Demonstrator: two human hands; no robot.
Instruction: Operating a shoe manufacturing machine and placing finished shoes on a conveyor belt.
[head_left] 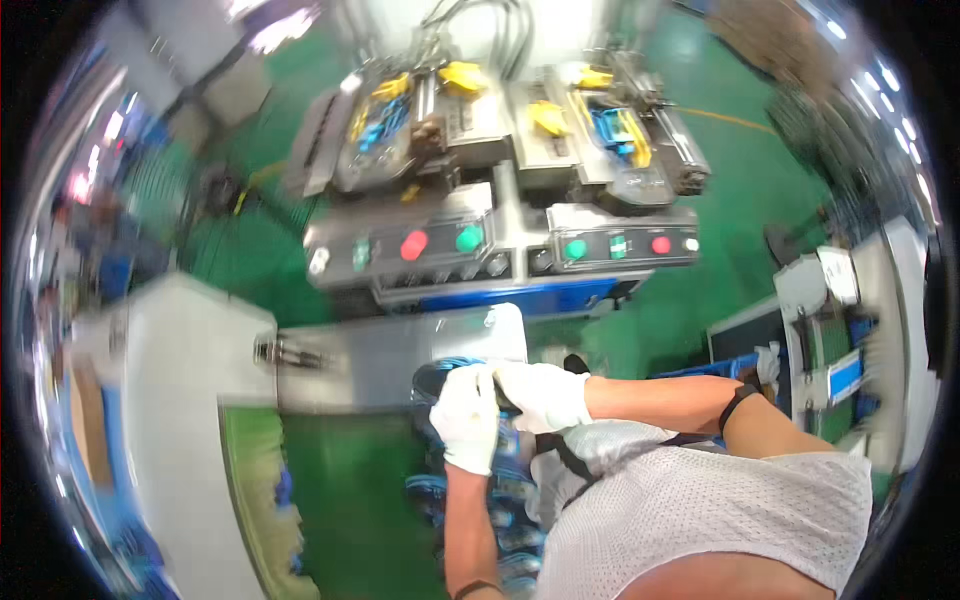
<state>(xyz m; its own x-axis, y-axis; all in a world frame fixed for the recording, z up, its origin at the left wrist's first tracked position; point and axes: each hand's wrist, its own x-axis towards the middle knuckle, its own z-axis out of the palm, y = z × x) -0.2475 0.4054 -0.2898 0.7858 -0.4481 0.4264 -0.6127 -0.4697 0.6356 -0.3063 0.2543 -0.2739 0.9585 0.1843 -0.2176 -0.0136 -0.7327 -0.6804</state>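
Note:
My left hand [466, 420], in a white glove, is closed on a rounded dark and blue piece [437, 377] with thin blue lines along its top. Its exact kind is hard to make out through the blur. Close against it, my right hand [543, 396], also gloved in white, has its fingers bent inward. Something dark shows between the two hands, but the right fingers' grip is partly hidden. Both hands are over the near right end of a grey metal shelf [370, 360]. Below them hang or lie several similar dark and blue pieces [518, 538].
Ahead stands a two-station machine with yellow and blue parts [380, 125]. Its left control panel [400, 248] and right control panel [625, 246] carry red and green buttons. A white cabinet [180, 370] is at left, a blue crate [715, 368] at right.

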